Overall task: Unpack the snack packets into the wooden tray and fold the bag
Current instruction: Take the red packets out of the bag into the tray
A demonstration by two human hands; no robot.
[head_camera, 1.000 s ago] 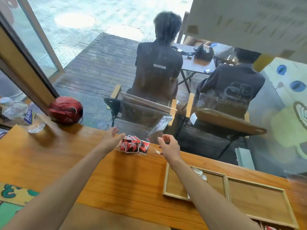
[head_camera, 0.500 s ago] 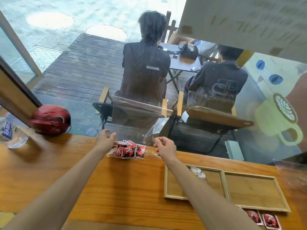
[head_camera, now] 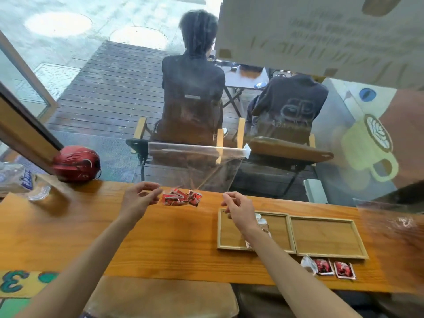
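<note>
A person's two bare arms reach across a wooden bench (head_camera: 160, 237) set against a window. At the far edge of the bench a clear plastic bag (head_camera: 197, 166) stands upright and open, its mouth stretched wide at the top; whether anything remains inside it cannot be told. A small heap of red snack packets (head_camera: 181, 198) lies on the bench at the foot of the bag. The left hand (head_camera: 140, 198) hovers just left of the heap, fingers loosely spread and curved, holding nothing. The right hand (head_camera: 239, 210) hangs to the right of the heap, above the far left corner of the wooden tray (head_camera: 291, 235), its fingers curled inward; whether they pinch anything cannot be told. The tray has two compartments side by side: the left one holds a few silvery wrappers (head_camera: 261, 222), partly hidden by the right forearm, while the right one shows only its bare board. Two more red packets (head_camera: 333, 268) and a crumpled silver one lie on the bench just near of the tray's right compartment. At the far left of the bench sit a red helmet (head_camera: 76, 164) and a clear plastic bottle (head_camera: 16, 180). Beyond the glass, two people sit with their backs turned on a wooden deck.
</note>
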